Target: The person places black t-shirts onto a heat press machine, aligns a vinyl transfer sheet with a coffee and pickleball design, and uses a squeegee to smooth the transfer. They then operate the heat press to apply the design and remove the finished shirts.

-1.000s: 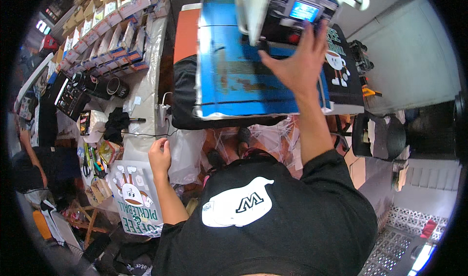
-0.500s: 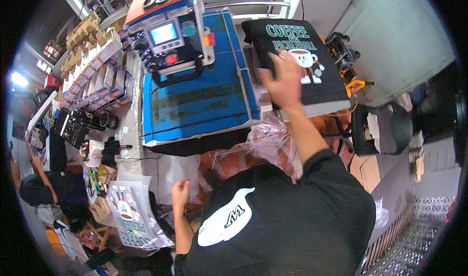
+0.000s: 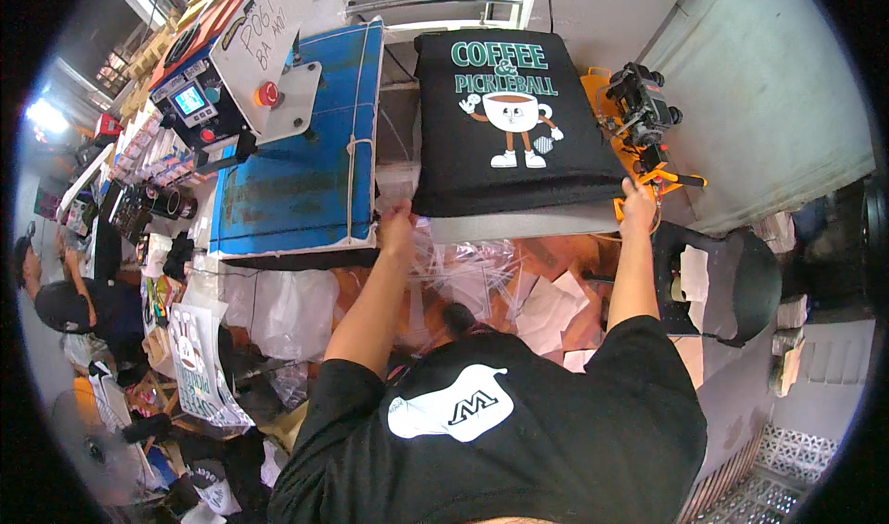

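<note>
1. The black T-shirt (image 3: pixel 514 117) with a cartoon coffee-cup print lies flat and face up on the lower platen (image 3: pixel 519 223) of the heat press, its near hem hanging over the platen's front edge

2. The left hand (image 3: pixel 398 220) is at the shirt's near left corner, fingers curled down on the hem; it looks like a pinch on the cloth, though the fingertips are hidden behind the hand

3. The right hand (image 3: pixel 638 195) is at the near right corner, fingers closed on the hem just beside the orange bracket (image 3: pixel 667 177) that carries a small black device (image 3: pixel 642 98)

4. Half a second ago only the right hand was on the shirt, resting flat on the print, while the left hung low by the person's side; now both hands have moved to the two front corners, one on each side

5. A second ago the blue upper plate (image 3: pixel 296 154) with its control box (image 3: pixel 199 107) stood over the work; it is now swung clear to the left, so the shirt lies fully uncovered

6. My reading: with the press open and both corners gripped, the shirt is either being pulled straight or about to come off the platen

7. Clear plastic sheets and papers (image 3: pixel 546 302) lie heaped below the platen; another person (image 3: pixel 65 293) works far left
</note>
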Demonstrator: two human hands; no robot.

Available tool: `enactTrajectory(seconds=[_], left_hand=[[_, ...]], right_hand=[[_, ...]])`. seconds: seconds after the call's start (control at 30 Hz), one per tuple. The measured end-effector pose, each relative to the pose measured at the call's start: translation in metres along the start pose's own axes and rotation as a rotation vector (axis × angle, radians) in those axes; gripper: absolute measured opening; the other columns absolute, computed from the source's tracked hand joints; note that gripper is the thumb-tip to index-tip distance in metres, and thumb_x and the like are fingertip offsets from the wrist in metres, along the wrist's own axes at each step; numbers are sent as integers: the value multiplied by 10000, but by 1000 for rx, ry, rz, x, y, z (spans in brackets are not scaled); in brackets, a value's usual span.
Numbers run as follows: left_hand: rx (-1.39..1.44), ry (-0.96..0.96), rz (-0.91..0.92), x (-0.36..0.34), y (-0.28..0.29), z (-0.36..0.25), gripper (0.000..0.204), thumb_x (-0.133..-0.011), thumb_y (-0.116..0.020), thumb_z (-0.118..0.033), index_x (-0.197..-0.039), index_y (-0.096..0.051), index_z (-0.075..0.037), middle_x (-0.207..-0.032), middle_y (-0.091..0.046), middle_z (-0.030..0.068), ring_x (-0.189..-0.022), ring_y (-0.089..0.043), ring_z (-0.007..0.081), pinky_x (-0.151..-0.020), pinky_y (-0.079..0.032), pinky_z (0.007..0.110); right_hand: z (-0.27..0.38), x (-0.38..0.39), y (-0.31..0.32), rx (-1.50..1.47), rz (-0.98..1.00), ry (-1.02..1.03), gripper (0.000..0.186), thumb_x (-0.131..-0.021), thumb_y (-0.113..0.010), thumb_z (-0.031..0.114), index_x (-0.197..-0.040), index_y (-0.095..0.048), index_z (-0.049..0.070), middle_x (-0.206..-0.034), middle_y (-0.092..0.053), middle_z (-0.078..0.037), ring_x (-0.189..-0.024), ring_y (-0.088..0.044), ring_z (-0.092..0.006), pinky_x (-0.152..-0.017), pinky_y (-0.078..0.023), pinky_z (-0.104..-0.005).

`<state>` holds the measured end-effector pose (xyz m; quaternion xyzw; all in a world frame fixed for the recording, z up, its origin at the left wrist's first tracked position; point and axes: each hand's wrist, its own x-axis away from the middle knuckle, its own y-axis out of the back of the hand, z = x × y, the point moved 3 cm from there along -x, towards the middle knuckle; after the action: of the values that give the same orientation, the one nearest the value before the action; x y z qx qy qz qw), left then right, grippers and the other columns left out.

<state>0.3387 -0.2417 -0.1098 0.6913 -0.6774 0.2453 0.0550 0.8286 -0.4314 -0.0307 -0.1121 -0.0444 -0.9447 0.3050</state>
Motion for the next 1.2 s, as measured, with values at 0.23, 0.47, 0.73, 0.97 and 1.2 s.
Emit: enactTrajectory(seconds=[0.23,0.47,0.73,0.97,1.2], left_hand=[[560,177,168,166,0,-26,113,-989,-605,-191,-998,-616,-78,-911,-627,16,-651,-567,106,-554,-485,222],[805,-119,376,415,82,17,432,-929,-690,-263,-1223,-583,35,-1032,-678,81,-782,-597,124,-706,-518,254],[835,-1292,-1383,819,140,154,385,-1006,-497,-270,-1295,-556,-22,-1264,-630,168,-1073,-646,411,-972,-502,570],[-192,-1810,-2076,1157,-87,82,536,-889,-512,-127,-1343,-436,147,-1385,-497,296,-1330,-433,442,-1178,-264,540],[-79,-1921,-1637,1213,-225,189,432,-882,-438,-85,-1185,-506,215,-1154,-602,334,-1152,-562,455,-1069,-418,530]], right_hand=[[180,75,-95,-669,678,140,317,-899,-686,170,-1198,-618,90,-1162,-663,-57,-1077,-623,-225,-948,-497,-408],[325,224,-255,-218,1244,1613,493,-946,-614,241,-1339,-530,-44,-1382,-521,-245,-1177,-573,-364,-1039,-455,-451],[225,761,-304,-51,2994,-254,230,-975,-549,139,-1157,-606,10,-1122,-648,-113,-1038,-631,-288,-945,-515,-501],[202,963,-42,-295,3111,-875,312,-998,-444,148,-1150,-559,-99,-1112,-657,-208,-1037,-640,-337,-959,-529,-481],[60,1028,104,519,3407,-1168,311,-968,-584,173,-1213,-563,-16,-1148,-640,-160,-1052,-629,-334,-996,-506,-521]])
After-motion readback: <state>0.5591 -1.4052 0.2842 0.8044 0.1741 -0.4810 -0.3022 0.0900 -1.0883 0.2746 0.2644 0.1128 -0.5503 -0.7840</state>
